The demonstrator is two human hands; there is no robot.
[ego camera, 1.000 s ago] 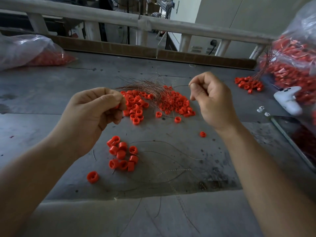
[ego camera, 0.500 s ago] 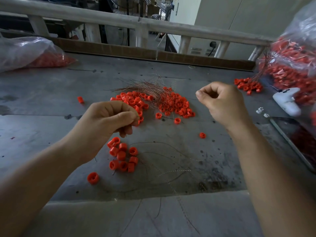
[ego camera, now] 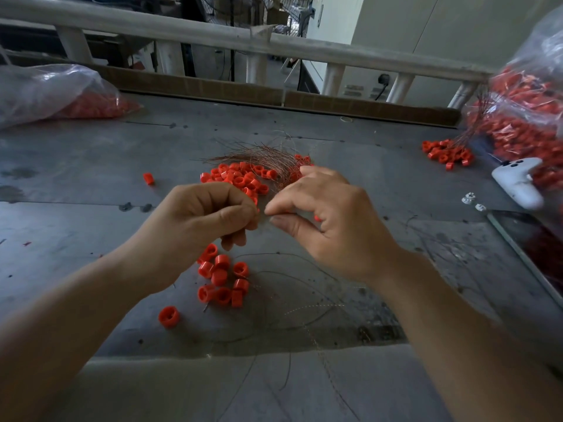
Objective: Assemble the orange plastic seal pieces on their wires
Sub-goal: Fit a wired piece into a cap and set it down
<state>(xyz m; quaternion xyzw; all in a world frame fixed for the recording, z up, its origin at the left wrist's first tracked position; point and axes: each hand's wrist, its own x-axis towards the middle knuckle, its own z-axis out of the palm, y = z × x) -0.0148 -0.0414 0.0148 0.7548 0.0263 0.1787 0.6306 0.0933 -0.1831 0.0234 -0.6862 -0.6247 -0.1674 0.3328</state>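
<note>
My left hand (ego camera: pixel 207 217) is curled, its thumb and fingers pinching a small orange seal piece that is mostly hidden. My right hand (ego camera: pixel 332 220) meets it fingertip to fingertip, thumb and forefinger pinching a thin wire that barely shows. Both hands hover just in front of the main pile of orange seal pieces (ego camera: pixel 240 178), which a bundle of fine wires (ego camera: pixel 265 153) lies across. Below the hands sits a small cluster of seal pieces (ego camera: pixel 222 280) on the grey table (ego camera: pixel 91 166).
Single seal pieces lie at the left (ego camera: pixel 148 178) and near front (ego camera: pixel 168 316). Loose wires (ego camera: pixel 289 303) curl across the front. Wired seals (ego camera: pixel 446 152) sit far right beside a full plastic bag (ego camera: pixel 524 117) and a white controller (ego camera: pixel 518 181). Another bag (ego camera: pixel 54 92) lies far left.
My right hand has come down and left from mid-air to meet my left hand. My left hand has lifted slightly from the pile with its fingers still curled.
</note>
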